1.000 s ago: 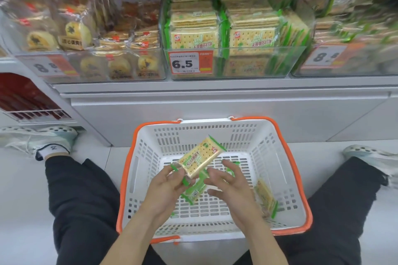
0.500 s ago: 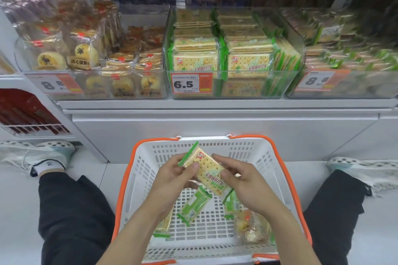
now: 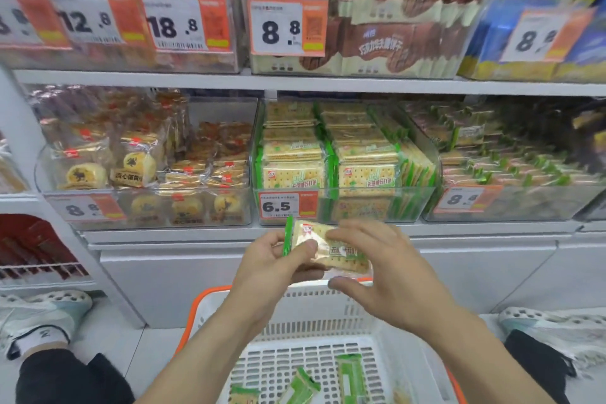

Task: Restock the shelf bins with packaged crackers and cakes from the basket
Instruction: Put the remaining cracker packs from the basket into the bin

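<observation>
A green-and-yellow cracker pack (image 3: 331,248) is held up in front of the low shelf by both hands. My left hand (image 3: 272,264) grips its left end with thumb on top. My right hand (image 3: 387,267) pinches its right end, fingers over the top and thumb below. Right behind it stands the clear bin of matching crackers (image 3: 341,170) with a 6.5 price tag (image 3: 288,205). The white basket with an orange rim (image 3: 210,300) sits on the floor between my legs, with a few green packs (image 3: 351,377) lying in it.
A clear bin of round cakes (image 3: 141,170) stands left of the cracker bin, and another bin of green-edged packs (image 3: 511,167) stands to its right. The shelf above holds brown biscuit packs (image 3: 387,39). My shoes (image 3: 39,315) flank the basket.
Both hands have lifted the cracker pack out of the basket and up to the front of the 6.5 bin. The view has tilted upward, showing the upper shelf.
</observation>
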`<state>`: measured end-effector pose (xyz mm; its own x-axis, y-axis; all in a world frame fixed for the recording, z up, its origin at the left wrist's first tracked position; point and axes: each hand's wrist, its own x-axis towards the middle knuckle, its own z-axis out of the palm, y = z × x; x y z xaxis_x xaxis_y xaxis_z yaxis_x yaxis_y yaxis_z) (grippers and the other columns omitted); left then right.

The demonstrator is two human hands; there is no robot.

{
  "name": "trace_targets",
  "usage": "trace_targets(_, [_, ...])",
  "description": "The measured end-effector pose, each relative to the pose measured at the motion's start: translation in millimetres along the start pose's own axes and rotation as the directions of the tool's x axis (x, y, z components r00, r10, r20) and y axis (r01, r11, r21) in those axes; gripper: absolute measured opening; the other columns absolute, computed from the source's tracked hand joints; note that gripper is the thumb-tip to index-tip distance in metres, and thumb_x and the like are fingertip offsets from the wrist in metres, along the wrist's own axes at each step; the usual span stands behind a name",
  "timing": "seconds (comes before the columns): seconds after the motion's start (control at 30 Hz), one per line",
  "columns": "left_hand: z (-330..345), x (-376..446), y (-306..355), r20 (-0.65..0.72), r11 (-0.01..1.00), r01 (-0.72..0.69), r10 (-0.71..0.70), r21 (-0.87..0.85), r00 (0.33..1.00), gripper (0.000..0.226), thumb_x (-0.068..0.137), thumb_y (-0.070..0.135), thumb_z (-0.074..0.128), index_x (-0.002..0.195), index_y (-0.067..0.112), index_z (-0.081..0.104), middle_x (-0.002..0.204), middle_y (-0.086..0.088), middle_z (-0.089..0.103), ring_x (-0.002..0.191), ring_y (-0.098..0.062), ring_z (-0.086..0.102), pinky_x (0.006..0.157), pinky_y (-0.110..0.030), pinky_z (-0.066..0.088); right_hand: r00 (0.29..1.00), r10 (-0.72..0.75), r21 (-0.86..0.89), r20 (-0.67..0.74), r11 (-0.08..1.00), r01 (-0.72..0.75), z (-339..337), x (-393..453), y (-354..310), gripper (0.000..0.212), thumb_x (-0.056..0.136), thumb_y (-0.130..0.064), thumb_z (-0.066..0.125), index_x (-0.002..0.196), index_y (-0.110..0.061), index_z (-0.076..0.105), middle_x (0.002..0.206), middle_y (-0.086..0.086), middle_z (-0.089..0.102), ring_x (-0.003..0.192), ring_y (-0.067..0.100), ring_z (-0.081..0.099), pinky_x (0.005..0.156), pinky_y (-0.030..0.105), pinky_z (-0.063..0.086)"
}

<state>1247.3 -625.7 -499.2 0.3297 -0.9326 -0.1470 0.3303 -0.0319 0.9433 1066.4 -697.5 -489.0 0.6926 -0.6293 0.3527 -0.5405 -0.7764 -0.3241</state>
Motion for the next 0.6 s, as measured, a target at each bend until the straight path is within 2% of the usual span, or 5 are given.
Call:
trace_targets(0.13, [6, 20, 27, -0.052, 0.952, -0.222, 0.238, 0.211, 0.97, 0.019, 0.093, 0.028, 0.066, 0.104, 0.013, 0.066, 0.096, -0.006, 0.075, 0.09, -0.021, 0.071, 0.083, -0.03, 0.056, 0.998, -0.006, 0.032, -0.063, 0.999, 0.008, -19, 33, 9, 0.044, 0.09, -0.032, 0.072, 0.132, -0.033, 0.059, 0.135, -0.012, 0.056, 0.129, 0.012, 0.048, 0.105, 0.036, 0.039])
trace_targets(0.27, [-12, 59, 44, 0.012, 0.387, -0.409, 0.714, 0.826, 0.7, 0.024, 0.101, 0.03, 0.05, 0.12, 0.016, 0.057, 0.121, 0.002, 0.056, 0.115, -0.014, 0.05, 0.1, -0.031, 0.041, 0.999, 0.044, 0.039, -0.029, 0.998, -0.043, -30, 79, 15, 0.04, 0.097, -0.022, 0.063, 0.136, -0.026, 0.054, 0.138, -0.006, 0.049, 0.132, 0.016, 0.043, 0.114, 0.038, 0.035])
trace_targets(0.33, [-21, 82, 44, 0.076, 0.241, -0.345, 0.712, 0.907, 0.698, 0.037, 0.101, 0.025, 0.048, 0.135, 0.01, 0.05, 0.139, -0.006, 0.047, 0.132, -0.02, 0.04, 0.112, -0.038, 0.035, 0.997, 0.076, 0.05, -0.015, 0.996, -0.075, -30, 106, 15, 0.039, 0.1, -0.019, 0.058, 0.138, -0.023, 0.05, 0.14, -0.003, 0.045, 0.133, 0.018, 0.041, 0.115, 0.039, 0.034])
trace_targets(0.43, [-25, 103, 35, 0.01, 0.282, -0.258, 0.656, 0.924, 0.755, 0.041, 0.103, 0.022, 0.046, 0.141, 0.007, 0.042, 0.155, -0.006, 0.029, 0.133, -0.024, 0.043, 0.109, -0.038, 0.039, 0.994, 0.108, 0.049, -0.033, 0.993, -0.107, -27, 147, 13, 0.04, 0.102, -0.015, 0.052, 0.141, -0.02, 0.045, 0.143, 0.0, 0.039, 0.134, 0.019, 0.037, 0.116, 0.037, 0.032])
trace_targets(0.6, [-21, 111, 13, -0.028, 0.248, -0.229, 0.733, 0.941, 0.679, 0.042, 0.101, 0.017, 0.047, 0.141, 0.005, 0.043, 0.158, -0.007, 0.03, 0.113, -0.022, 0.055, 0.091, -0.037, 0.048, 0.971, 0.211, -0.094, 0.109, 0.975, -0.201, -14, 219, 13, 0.045, 0.104, -0.017, 0.047, 0.148, -0.016, 0.038, 0.137, 0.013, 0.05, 0.127, 0.031, 0.048, 0.107, 0.045, 0.043])
